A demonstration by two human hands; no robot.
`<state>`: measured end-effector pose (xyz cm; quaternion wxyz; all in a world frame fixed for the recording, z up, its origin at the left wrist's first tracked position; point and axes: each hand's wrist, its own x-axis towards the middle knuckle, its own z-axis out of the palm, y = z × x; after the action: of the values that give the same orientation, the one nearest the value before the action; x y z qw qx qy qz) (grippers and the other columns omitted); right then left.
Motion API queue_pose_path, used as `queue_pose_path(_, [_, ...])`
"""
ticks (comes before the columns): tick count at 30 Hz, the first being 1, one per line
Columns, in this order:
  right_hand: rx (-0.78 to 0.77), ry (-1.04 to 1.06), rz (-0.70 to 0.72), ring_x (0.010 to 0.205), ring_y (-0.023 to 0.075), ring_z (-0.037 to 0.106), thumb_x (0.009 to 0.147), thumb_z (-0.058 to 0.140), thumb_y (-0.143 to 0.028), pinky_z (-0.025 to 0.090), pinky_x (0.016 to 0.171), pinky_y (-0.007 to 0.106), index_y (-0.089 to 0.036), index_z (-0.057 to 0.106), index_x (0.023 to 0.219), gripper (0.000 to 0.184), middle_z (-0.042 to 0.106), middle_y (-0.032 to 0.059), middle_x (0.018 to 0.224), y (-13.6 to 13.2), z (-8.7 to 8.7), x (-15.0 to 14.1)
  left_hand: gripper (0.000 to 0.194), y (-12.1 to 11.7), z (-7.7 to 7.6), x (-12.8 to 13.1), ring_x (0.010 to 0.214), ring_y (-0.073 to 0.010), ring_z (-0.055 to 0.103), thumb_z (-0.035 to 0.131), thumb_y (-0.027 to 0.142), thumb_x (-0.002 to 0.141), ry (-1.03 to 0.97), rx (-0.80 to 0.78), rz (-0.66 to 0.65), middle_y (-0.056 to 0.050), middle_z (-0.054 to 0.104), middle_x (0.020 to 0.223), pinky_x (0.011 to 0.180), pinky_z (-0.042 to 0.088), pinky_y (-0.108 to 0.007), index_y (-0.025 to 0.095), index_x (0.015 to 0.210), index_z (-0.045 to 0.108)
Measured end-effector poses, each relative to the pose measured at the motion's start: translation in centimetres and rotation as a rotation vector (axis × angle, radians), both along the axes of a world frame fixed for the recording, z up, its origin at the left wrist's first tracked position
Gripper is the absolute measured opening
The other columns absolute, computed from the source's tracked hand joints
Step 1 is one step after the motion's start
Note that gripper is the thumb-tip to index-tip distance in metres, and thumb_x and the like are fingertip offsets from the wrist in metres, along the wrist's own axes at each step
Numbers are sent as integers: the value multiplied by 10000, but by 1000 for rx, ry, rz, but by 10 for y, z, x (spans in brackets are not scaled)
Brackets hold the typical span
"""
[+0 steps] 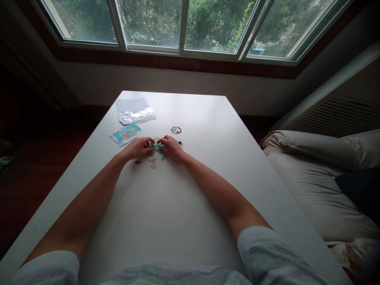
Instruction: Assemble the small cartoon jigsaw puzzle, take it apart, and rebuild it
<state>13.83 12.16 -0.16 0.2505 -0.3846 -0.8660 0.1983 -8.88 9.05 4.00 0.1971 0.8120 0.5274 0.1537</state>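
Fingers (147, 139) touch puzzle pieces (156, 146); the plastic bag (137, 116) shows illegibly small print.

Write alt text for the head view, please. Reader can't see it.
A person's left hand and right hand meet over a small heap of jigsaw pieces on a white table. Farther left lie a colorful picture card and a shiny plastic sleeve; beyond the table, a window faces greenery.

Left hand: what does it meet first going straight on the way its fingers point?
Likely the pile of puzzle pieces, maybe already in contact; depth is unclear. The right hand is beyond.
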Motion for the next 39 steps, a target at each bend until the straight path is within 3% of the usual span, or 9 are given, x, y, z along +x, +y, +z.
queue_pose_path(9, [-140,279,-25,860,139,581,828,583,-155,472,833,275,-217,698,1076,280,586,25,989,4,-4,2,336,-3,1,2,706,-169,614,602,479,829,-49,-27,48,-6,702,831,671,441,-270,229,1037,691])
queue_pose_path(17, [-243,440,20,873,141,620,771,541,-161,503,830,286,-189,693,998,275,671,24,969,10,-9,2,316,-2,-1,2,751,-179,642,601,393,814,-84,-17,88,-17,746,915,708,469,-282,243,1065,719])
queue_pose_path(26, [-374,657,147,917,156,663,712,558,-152,539,812,284,-199,683,959,281,692,13,960,14,-26,-8,317,2,-7,0,791,-180,671,640,352,774,-125,18,109,-13,759,931,732,488,-270,232,1056,722])
queue_pose_path(32, [-394,717,102,852,150,671,782,553,-198,544,803,298,-199,682,925,193,704,2,888,8,-18,-8,308,0,-2,0,690,-167,637,624,429,811,-68,5,136,3,726,766,642,445,-252,219,1005,740])
queue_pose_path(39, [-475,837,149,923,174,696,792,582,-202,539,862,326,-181,671,959,191,723,26,928,4,-9,-8,280,-3,2,2,673,-164,650,560,434,875,-66,-42,154,6,743,785,645,426,-258,224,970,721])
